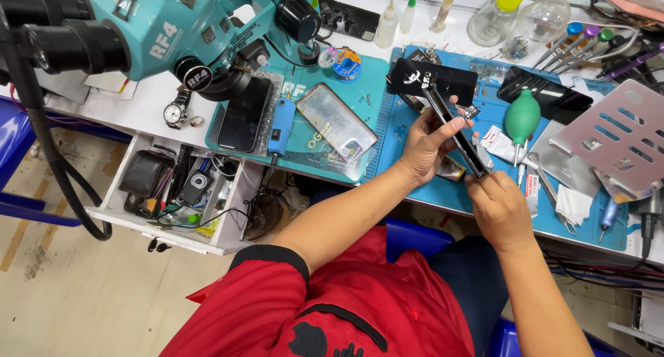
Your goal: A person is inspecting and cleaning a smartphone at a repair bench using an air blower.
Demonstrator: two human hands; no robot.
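Both hands are closed on one thin dark phone, held edge-on above the blue mat at the table's front edge: left hand wraps its middle w/ thumb on the upper face, right hand pinches the near end. Looks light, stiff but thin, probably w/ a glass face, so fragile & likely slick; best gripped by the long side edges, not the flat faces, no twisting. Nearby: green air blower, black panel, a clear-cased phone on the teal mat, microscope at left. Open drawer below holds small gear.
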